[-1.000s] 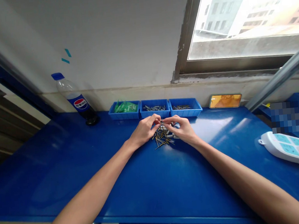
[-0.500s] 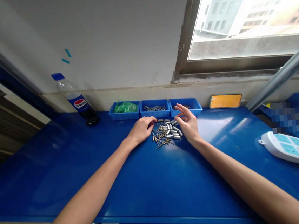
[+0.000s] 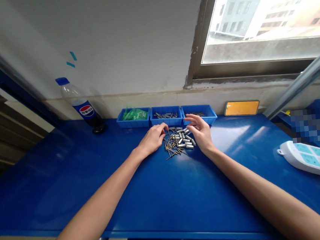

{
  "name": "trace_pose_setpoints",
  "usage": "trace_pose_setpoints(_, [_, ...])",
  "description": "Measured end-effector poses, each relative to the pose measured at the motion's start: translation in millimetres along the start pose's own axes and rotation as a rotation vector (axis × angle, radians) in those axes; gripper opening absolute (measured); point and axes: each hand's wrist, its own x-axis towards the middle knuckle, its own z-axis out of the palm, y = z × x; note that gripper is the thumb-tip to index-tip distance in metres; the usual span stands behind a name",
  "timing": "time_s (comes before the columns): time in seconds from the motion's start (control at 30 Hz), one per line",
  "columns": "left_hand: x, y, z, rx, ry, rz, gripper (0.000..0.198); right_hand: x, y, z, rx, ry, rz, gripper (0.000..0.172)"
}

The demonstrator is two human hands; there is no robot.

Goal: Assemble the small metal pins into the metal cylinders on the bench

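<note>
My left hand (image 3: 152, 138) rests at the left side of a small pile, fingers bent and thumb set apart from them. Its fingertips are beside thin brass-coloured pins with metal shanks (image 3: 174, 148), and I see nothing held in it. On the right side of the pile, my right hand (image 3: 201, 132) is open, fingers stretched and spread, thumb near the short silver metal cylinders (image 3: 188, 143). Pins and cylinders lie loose between both hands, pins mostly left and cylinders mostly right. Whether the fingertips touch single pieces is too small to tell.
Behind the pile stand three blue trays: one with a green bag (image 3: 134, 115), one with silver pieces (image 3: 165, 115), one with thin pieces (image 3: 210, 117). A cola bottle (image 3: 87, 111) stands left. At right are an orange-screened phone (image 3: 242, 108) and a power strip (image 3: 308, 158).
My right hand's fingers have lowered and bent slightly. My left hand has barely moved; the pile looks almost the same.
</note>
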Motion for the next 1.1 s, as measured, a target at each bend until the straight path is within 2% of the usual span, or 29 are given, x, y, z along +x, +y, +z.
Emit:
trace_pose_setpoints(0.17, [0, 9, 0.4, -0.091, 0.091, 0.019, 0.015, -1, -3, 1, 0.015, -0.027, 0.016, 0.038])
trace_pose_setpoints(0.33, [3, 23, -3.9, -0.230, 0.176, 0.066, 0.009, -4, -11, 3, -0.002, -0.147, 0.023, 0.027])
trace_pose_setpoints(0.57, [2, 30, -5.0, -0.272, 0.158, 0.098, 0.010, -5, -14, 4, -0.042, -0.287, -0.029, 0.023])
trace_pose_setpoints(0.87, [1, 31, -6.4, -0.212, 0.185, 0.112, 0.003, -3, -9, 4, 0.000, -0.315, 0.036, 0.026])
trace_pose_setpoints(0.97, [2, 28, -4.9, -0.229, 0.161, 0.091, 0.007, -3, -9, 4, 0.052, -0.323, 0.086, 0.028])
trace_pose_setpoints(1.1, [2, 15, -3.0, -0.104, 0.118, 0.058, 0.019, -2, -6, 3, 0.095, -0.195, 0.078, 0.027])
